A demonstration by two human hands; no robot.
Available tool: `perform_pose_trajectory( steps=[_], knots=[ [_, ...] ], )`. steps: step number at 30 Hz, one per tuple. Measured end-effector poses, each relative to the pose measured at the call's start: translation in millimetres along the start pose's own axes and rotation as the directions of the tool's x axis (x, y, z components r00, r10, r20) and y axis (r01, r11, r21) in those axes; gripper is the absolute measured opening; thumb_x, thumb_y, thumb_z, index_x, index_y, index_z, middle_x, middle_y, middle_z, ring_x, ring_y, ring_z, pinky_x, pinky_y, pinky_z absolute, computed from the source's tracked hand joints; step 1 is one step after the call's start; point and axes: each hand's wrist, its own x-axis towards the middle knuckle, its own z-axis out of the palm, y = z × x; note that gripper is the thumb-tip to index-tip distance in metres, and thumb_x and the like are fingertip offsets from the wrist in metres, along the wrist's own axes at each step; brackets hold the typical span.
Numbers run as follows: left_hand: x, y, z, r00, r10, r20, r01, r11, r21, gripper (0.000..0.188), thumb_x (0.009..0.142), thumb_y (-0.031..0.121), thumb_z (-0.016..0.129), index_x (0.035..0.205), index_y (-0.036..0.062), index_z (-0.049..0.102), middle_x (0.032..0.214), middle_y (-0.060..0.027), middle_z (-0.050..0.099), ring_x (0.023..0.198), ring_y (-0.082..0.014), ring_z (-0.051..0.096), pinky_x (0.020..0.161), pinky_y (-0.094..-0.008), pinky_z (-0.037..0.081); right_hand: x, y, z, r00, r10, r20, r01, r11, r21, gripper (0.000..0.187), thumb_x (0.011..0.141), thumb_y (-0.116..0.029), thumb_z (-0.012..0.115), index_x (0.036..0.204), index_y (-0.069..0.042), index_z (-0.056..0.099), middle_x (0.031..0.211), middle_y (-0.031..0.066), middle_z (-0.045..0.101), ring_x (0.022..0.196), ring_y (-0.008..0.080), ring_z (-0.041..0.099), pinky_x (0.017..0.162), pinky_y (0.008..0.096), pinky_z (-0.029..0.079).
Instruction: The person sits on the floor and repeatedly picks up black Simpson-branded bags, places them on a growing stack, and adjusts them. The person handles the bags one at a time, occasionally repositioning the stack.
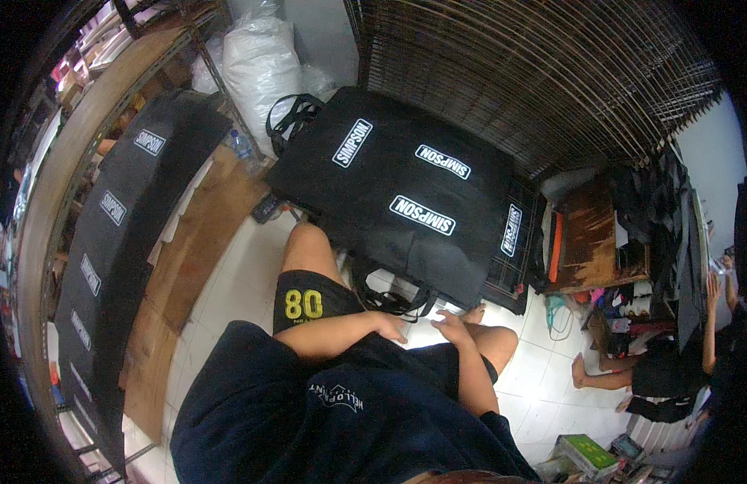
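My left hand (388, 326) is over my lap, its fingers loosely stretched toward the right with nothing in them. Opposite it, my right hand (451, 327) has its fingers apart and is empty too. A gap lies between the two hands. Just beyond them hang the black strap handles (412, 306) of a black fabric bag; neither hand is plainly touching them. Flat black fabric bags (373, 173) with white printed labels lie spread and overlapping in front of me. Another strap loop (286, 121) sticks out at their far left.
Labelled black pieces (107, 234) lie in a row along a wooden board (160, 323) at left. White sacks (260, 68) stand behind, beside tilted wire racks (519, 64). At right, a person's hand (711, 286) is near hanging black fabric (686, 250). A wooden shelf (587, 234) stands nearby.
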Motion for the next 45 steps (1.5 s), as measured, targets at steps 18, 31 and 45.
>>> perform_pose_trajectory(
  steps=[18,31,45],
  knots=[
    [-9.8,2.1,1.0,0.990,0.041,-0.131,-0.051,0.996,-0.073,0.075,0.078,0.051,0.055,0.132,0.0017,0.039,0.136,-0.0181,0.039,0.125,-0.0297,0.039,0.102,-0.0354,0.032,2.7,1.5,4.6,1.000,0.009,0.029,-0.010,0.999,0.037,0.051,0.078,-0.037,0.064,0.120,-0.010,0.052,0.094,0.0171,0.063,0.087,0.0258,0.061,0.077,0.0347,0.047],
    [-27.2,9.5,-8.4,0.989,0.021,-0.147,-0.052,0.977,-0.208,0.073,0.080,0.041,0.063,0.135,0.0037,0.034,0.106,-0.0134,0.061,0.095,-0.0204,0.058,0.084,-0.0332,0.044,11.0,-5.1,4.0,0.993,-0.113,-0.013,0.113,0.993,-0.023,0.054,0.074,-0.043,0.063,0.115,-0.009,0.055,0.110,0.0153,0.060,0.100,0.0329,0.057,0.086,0.0389,0.044],
    [-24.4,14.1,-5.6,0.997,-0.073,-0.009,0.071,0.988,-0.138,0.071,0.081,0.044,0.060,0.133,0.0011,0.038,0.115,-0.0160,0.057,0.104,-0.0246,0.056,0.089,-0.0338,0.041,-2.8,-14.5,0.1,1.000,-0.009,-0.012,0.009,1.000,-0.011,0.052,0.073,-0.036,0.062,0.117,-0.009,0.054,0.112,0.0158,0.059,0.106,0.0320,0.055,0.086,0.0411,0.043]
  ],
)
